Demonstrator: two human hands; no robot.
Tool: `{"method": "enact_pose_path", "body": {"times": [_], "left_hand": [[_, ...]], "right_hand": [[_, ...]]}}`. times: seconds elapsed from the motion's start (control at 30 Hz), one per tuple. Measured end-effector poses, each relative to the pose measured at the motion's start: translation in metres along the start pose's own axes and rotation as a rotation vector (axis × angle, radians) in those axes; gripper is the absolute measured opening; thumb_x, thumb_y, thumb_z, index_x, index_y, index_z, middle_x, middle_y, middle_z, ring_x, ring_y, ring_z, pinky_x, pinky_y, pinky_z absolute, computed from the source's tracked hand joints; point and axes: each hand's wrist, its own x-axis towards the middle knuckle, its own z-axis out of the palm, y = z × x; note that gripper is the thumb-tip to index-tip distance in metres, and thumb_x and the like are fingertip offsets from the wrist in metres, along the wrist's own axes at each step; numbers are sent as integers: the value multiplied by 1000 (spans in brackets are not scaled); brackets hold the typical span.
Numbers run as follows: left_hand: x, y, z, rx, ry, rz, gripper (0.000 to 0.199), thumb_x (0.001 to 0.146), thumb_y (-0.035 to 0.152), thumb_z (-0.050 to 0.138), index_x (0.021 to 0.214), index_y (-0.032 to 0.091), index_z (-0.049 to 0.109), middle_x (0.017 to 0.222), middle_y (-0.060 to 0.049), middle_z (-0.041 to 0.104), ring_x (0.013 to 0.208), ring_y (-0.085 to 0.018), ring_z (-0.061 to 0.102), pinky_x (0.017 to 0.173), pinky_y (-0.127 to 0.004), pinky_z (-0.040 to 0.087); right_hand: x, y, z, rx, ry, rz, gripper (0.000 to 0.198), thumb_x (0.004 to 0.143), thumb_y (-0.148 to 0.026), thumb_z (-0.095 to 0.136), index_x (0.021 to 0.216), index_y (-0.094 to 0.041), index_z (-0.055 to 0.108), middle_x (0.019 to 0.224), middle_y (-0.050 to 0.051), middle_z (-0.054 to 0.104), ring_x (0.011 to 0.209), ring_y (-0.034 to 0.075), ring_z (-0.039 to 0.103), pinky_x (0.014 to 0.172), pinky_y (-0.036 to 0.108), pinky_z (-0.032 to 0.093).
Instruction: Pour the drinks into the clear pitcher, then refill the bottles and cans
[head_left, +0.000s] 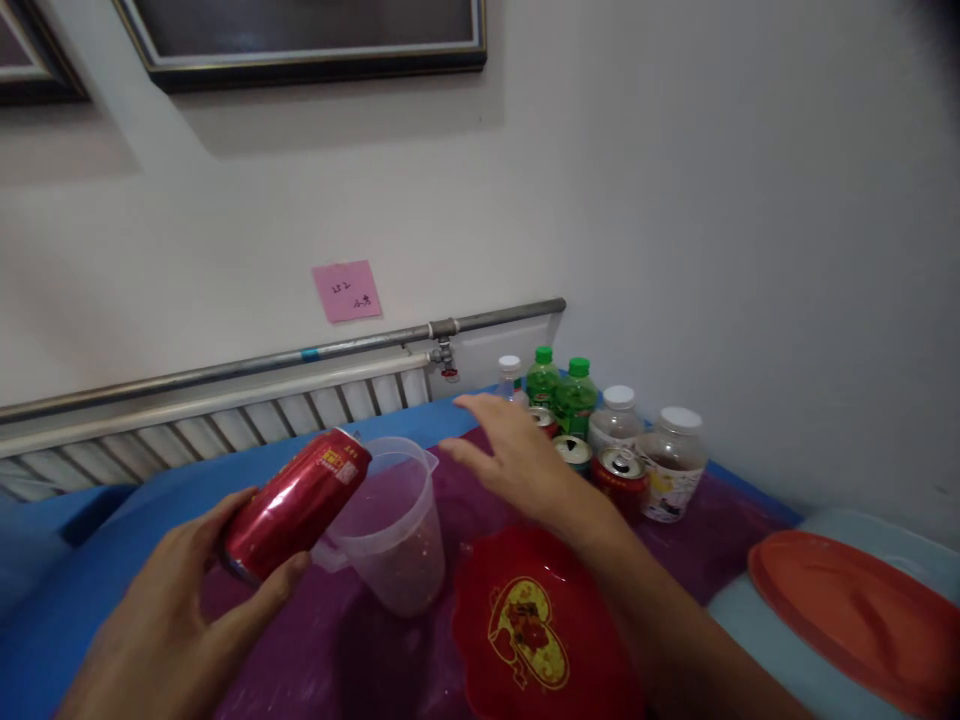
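Note:
My left hand (202, 590) is closed round a red drink can (298, 505), which tilts to the right over the rim of a clear plastic measuring jug (405, 560). The jug stands on a purple cloth (300, 660). Stretched out to the right of the jug, my right hand (514, 455) has its fingers apart and holds nothing. Below that forearm lies a red scalloped tray (585, 640) with a yellow design. Just beyond the right hand are a second red can (621, 475) and a green-sided can (574, 452); another can is partly hidden behind the hand.
Green-capped bottles (576, 400), a white-capped bottle (509, 372) and two white-lidded jars (671, 465) stand by the wall. An orange oval lid (847, 610) lies at right. A radiator (225, 425) and pipe (360, 345) run along the back.

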Motion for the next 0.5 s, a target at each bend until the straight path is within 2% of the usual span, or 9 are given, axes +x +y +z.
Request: {"method": "enact_pose_path", "body": {"times": [0.03,0.13,0.27,0.37,0.5], "left_hand": [[-1,0,-1,58,-29,23,68,56,61,74,117,32,64,112,-1,70,106,-33,62,99,-50,44],[-1,4,-3,177,-111,17,70,60,60,66,120,25,61,111,-7,70,104,-35,62,92,-48,46],[3,10,-5,188,-197,-111,62,59,50,64,114,22,60,101,-7,72,93,-31,66,79,-41,48],[10,7,-4,131,-128,-221,61,60,46,68,114,22,58,99,-5,72,92,-28,66,78,-38,47],[30,-15,8,127,87,-340,49,64,41,76,105,19,62,94,-6,71,88,-27,67,74,-36,47]], "right_hand": [[2,7,-1,-135,27,75,44,93,-42,55,127,-15,57,131,16,60,122,32,53,100,45,39],[8,28,1,-434,-64,253,39,90,-37,56,121,-15,60,125,20,61,113,39,56,89,49,40],[12,45,10,-546,-240,321,36,88,-32,55,120,-15,61,120,21,63,113,39,57,88,49,38],[12,49,13,-555,-313,330,35,88,-31,55,119,-15,62,123,21,62,116,38,57,88,48,39],[14,54,15,-535,-375,363,35,89,-29,52,120,-16,60,122,21,63,114,37,59,86,46,43]]}}
